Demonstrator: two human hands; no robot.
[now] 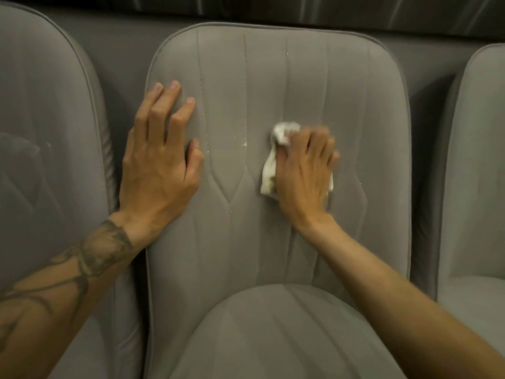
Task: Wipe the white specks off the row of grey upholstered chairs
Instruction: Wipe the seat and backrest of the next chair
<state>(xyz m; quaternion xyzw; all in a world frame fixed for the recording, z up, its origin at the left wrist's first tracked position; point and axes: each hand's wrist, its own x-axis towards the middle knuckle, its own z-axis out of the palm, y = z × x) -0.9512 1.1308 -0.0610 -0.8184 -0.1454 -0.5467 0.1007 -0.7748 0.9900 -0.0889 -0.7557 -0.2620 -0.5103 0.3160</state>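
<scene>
**seat_guy:** ok so what's where, going left to right?

**wipe_fan:** Far left is the left chair (49, 119), grey and only partly in frame, with a small pale mark on its back. Then a tattooed forearm (68, 269) comes in from the near left. The left hand (161, 165) lies flat on the left edge of the middle chair (300, 77), on the backrest. Its fingers are straight and spread wide, holding nothing.

**seat_guy:** and the specks?

**wipe_fan:** The white specks (244, 144) sit along the stitched seams (247, 105) of that middle backrest. The biggest blob is on a seam between the two hands. A few tiny ones run down the seam just right of the left thumb, there's one higher up toward the far edge of the back, and a couple are on the rightmost seam.

**seat_guy:** right hand?

**wipe_fan:** It's just right of the big blob. The right hand (306, 173) has its fingers curled over a crumpled white cloth (270, 173) and presses it onto the backrest. The cloth pokes out on the hand's left side and past the fingertips, which are blurry. The middle chair's seat cushion (273, 337) is near, below both wrists. Far right is the right chair (475, 160), cut off by the frame, with a shadowed gap between it and the middle one.
</scene>
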